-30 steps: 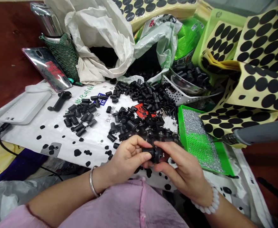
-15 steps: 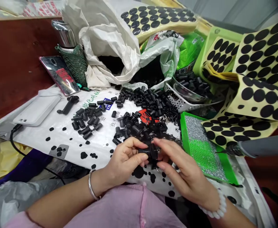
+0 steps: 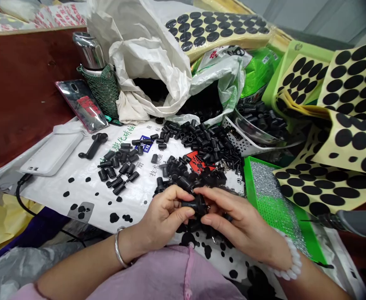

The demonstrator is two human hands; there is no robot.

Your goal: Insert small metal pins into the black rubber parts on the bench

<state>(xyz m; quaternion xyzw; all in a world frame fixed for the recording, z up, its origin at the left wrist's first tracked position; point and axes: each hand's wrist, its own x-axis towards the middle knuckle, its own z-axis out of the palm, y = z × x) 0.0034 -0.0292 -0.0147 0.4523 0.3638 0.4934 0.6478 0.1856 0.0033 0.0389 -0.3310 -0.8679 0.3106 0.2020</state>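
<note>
**Both hands grasp a black plastic fitting [image 3: 196, 205]**

The left hand [image 3: 166, 210] and right hand [image 3: 236, 216] pinch the fitting between fingers and thumbs. Loose black plastic pieces [image 3: 208, 146] lie just behind it; a green tray [image 3: 252, 187] sits right of it.

This is a small-parts assembly workshop, or a home workbench used as one: a reddish-brown wooden table [image 3: 20, 96] is covered by a white printed woven-plastic sheet [image 3: 76, 196] strewn with loose black cylindrical parts [image 3: 208, 143]. Batch work is indicated by the yellow backing sheets with round black adhesive dots [image 3: 352, 141], a green plastic tray [image 3: 251, 183] of tiny silver metal pieces, a white perforated basket [image 3: 242, 141], and a grey-handled tool [image 3: 361, 221].
</note>
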